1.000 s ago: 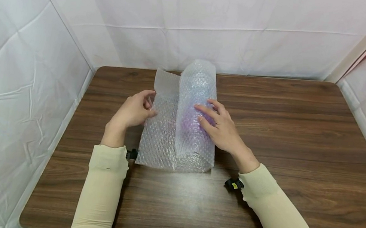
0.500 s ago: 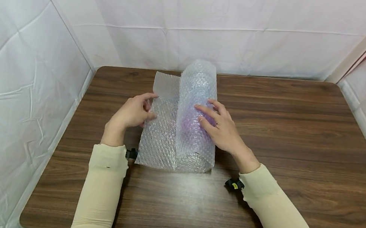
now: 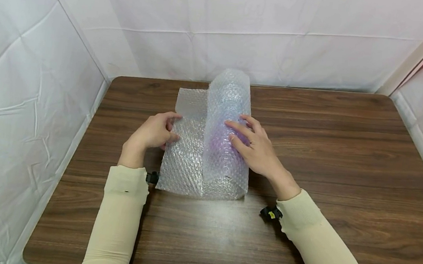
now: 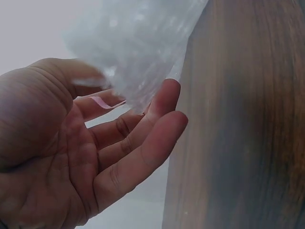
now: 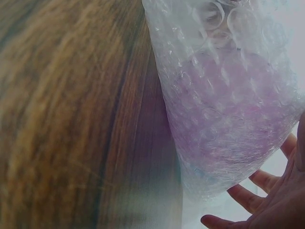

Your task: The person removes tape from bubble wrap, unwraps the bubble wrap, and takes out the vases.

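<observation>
A sheet of clear bubble wrap [image 3: 185, 155] is rolled round something blue and purple, hidden but for its colour. The roll [image 3: 230, 103] lies lengthwise on the table, and a flat flap extends to its left. My left hand [image 3: 153, 130] holds the flap's left edge, thumb and index fingertip on top and other fingers partly hidden beneath. In the left wrist view, the wrap lies between thumb and fingers, beside a narrow pink strip [image 4: 101, 102]. My right hand [image 3: 254, 148] rests on the roll with fingers spread. The purple object [image 5: 228, 105] shows through the wrap in the right wrist view.
The dark wood table [image 3: 348, 165] has rounded corners. White sheeting [image 3: 246, 31] hangs behind it and along both sides. Small black devices sit at both wrists, one by the left cuff [image 3: 152, 178] and one by the right cuff [image 3: 270, 213].
The flap's far end has come down and lies flatter. My left hand has moved slightly toward me along its edge. My right hand has stayed in place on the roll.
</observation>
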Motion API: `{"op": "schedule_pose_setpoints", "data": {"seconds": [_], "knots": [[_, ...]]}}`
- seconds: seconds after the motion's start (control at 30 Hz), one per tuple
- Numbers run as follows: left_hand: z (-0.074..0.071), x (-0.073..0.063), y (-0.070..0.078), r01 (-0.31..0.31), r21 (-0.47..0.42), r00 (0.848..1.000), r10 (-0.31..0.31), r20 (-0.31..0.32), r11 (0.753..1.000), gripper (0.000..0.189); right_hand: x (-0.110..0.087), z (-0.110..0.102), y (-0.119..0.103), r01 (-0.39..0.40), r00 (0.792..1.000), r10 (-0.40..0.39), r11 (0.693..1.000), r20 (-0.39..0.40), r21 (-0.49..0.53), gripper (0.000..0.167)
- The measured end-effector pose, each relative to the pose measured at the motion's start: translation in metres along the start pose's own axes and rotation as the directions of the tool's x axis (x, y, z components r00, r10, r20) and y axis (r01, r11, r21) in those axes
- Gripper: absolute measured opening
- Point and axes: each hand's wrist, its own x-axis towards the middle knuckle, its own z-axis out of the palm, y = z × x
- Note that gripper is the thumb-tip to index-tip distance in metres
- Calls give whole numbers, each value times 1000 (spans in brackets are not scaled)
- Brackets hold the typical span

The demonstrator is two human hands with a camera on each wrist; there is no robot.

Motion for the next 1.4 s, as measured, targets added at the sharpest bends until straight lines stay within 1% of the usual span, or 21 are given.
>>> {"op": "schedule_pose_setpoints", "data": {"seconds": [0.33, 0.67, 1.13, 1.4], "knots": [[2, 2, -5, 35, -10, 999, -35, 30, 999, 67, 1, 1, 2, 5, 1000, -5, 1000, 4, -3, 41], [4, 5, -11, 45, -47, 997, -42, 59, 998, 66, 0, 0, 2, -5, 1000, 5, 1000, 12, 0, 41], [8, 10, -20, 57, -52, 996, -53, 73, 997, 65, 0, 0, 1, -2, 1000, 2, 1000, 7, 8, 41], [9, 12, -22, 70, -27, 994, -68, 83, 997, 64, 0, 0, 2, -5, 1000, 5, 1000, 11, 5, 41]]}}
